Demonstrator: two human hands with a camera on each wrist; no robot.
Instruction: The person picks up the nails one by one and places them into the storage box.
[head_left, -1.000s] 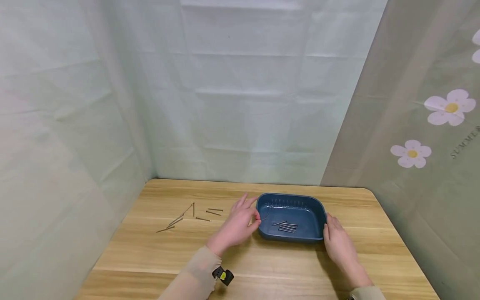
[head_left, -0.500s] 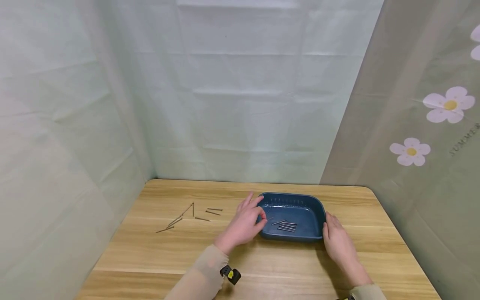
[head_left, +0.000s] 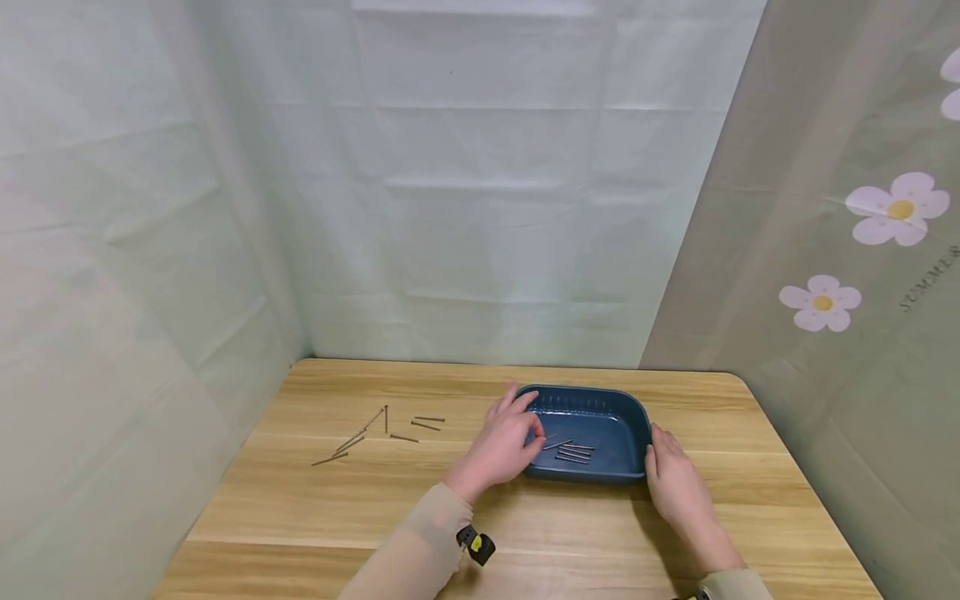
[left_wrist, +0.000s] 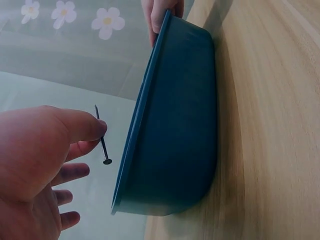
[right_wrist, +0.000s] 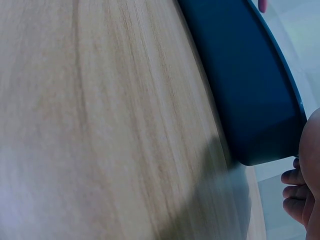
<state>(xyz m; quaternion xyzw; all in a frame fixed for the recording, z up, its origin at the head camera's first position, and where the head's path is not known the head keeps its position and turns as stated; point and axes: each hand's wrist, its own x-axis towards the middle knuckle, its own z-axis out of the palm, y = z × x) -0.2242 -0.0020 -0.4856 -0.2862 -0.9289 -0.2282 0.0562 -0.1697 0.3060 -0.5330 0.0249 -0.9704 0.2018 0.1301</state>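
The tray (head_left: 592, 408) sits on the table (head_left: 300, 500), right of centre. Several nails (head_left: 573, 452) lie in it. Loose nails (head_left: 375, 429) lie on the table to its left.

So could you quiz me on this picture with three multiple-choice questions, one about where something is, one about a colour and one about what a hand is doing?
1. Where do the loose nails on the table lie, seen from the head camera?
A. left of the tray
B. right of the tray
C. under the tray

2. What colour is the tray?
A. red
B. dark blue
C. white

3. What is the left hand doing?
A. lying flat on the table
B. pinching a nail above the tray's rim
C. gripping a cup

Answers: 1 A, the loose nails lie scattered left of the tray. 2 B, its walls are dark blue in every view. 3 B, the left hand pinches a nail at the tray's rim, while the right hand rests against the tray's other end.
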